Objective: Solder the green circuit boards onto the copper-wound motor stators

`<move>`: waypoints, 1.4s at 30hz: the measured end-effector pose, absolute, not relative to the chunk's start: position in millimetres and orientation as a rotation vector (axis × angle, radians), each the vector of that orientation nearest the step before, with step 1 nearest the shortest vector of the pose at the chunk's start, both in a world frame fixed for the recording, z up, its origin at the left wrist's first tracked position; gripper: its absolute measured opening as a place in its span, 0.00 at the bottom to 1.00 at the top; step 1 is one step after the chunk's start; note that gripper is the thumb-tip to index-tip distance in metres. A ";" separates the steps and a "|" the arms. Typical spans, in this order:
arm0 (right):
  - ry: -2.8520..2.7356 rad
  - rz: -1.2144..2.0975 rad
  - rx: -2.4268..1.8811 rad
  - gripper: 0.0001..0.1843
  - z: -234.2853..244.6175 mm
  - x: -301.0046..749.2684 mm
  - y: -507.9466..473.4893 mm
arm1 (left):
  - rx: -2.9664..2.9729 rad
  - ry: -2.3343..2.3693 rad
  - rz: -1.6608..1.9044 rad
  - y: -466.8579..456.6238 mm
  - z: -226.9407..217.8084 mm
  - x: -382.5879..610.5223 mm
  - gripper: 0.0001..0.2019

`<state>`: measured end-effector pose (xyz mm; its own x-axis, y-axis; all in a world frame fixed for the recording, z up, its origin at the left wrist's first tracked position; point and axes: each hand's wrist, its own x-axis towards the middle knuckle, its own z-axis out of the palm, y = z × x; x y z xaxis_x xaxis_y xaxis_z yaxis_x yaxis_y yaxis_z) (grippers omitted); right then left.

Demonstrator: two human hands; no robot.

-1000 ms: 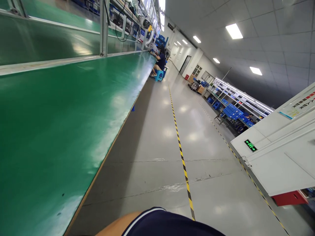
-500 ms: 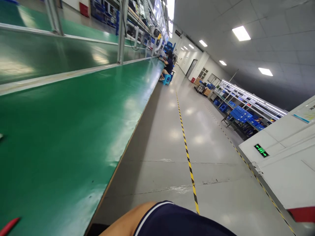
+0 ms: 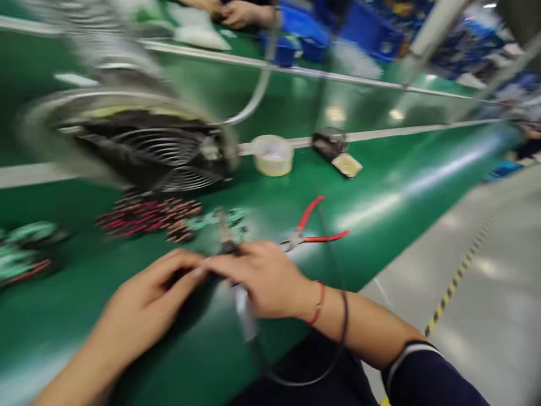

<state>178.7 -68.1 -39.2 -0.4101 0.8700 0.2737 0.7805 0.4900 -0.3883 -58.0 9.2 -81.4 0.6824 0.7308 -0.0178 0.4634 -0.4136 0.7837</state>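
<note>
Both my hands rest on the green bench (image 3: 380,186), blurred by motion. My right hand (image 3: 264,279) is closed over a pen-like tool (image 3: 243,307) with a grey handle and a black cable; its tip points away from me toward small green circuit boards (image 3: 220,220). My left hand (image 3: 147,304) meets the right at the fingertips, its fingers drawn together over something dark that I cannot make out. A bundle of red and black wires (image 3: 143,217) lies just beyond my left hand. Red-handled pliers (image 3: 315,231) lie right of my right hand.
A desk fan (image 3: 139,146) lies on the bench at the back left. A tape roll (image 3: 273,155), a dark block (image 3: 329,142) and a yellowish pad (image 3: 347,164) sit behind. Another person's hands (image 3: 236,12) and blue bins (image 3: 313,28) are across the line. Grey floor lies to the right.
The view has swung from the long aisle and bare bench down to my work spot. My hands, the tool, the fan and the pliers have come into view.
</note>
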 end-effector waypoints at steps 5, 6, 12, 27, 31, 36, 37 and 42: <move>-1.882 0.268 -1.245 0.19 -15.8 207.0 -73.2 | 1.910 1.091 0.512 4.2 -24.3 -14.6 0.15; -1.849 0.292 -1.235 0.21 -12.6 207.3 -78.0 | 1.906 1.105 0.530 4.7 -19.0 -7.8 0.15; -1.714 0.300 -1.209 0.19 -5.1 207.4 -84.2 | 1.895 1.120 0.543 -0.4 -10.9 -1.6 0.16; -1.592 0.404 -1.167 0.12 -8.1 213.7 -96.4 | 1.841 1.154 0.588 -1.4 -6.4 3.7 0.12; -1.588 0.421 -1.188 0.11 -7.7 214.1 -97.2 | 1.841 1.155 0.589 -1.9 -5.6 4.6 0.11; -1.590 0.437 -1.215 0.11 -6.8 212.9 -97.0 | 1.840 1.191 0.562 -2.9 -2.8 4.4 0.11; -1.592 0.435 -1.218 0.11 -6.5 212.9 -96.9 | 1.840 1.196 0.559 -2.9 -2.4 4.1 0.11; -1.627 0.425 -1.253 0.12 -3.8 214.0 -96.2 | 1.848 1.188 0.576 -2.6 -3.7 3.4 0.11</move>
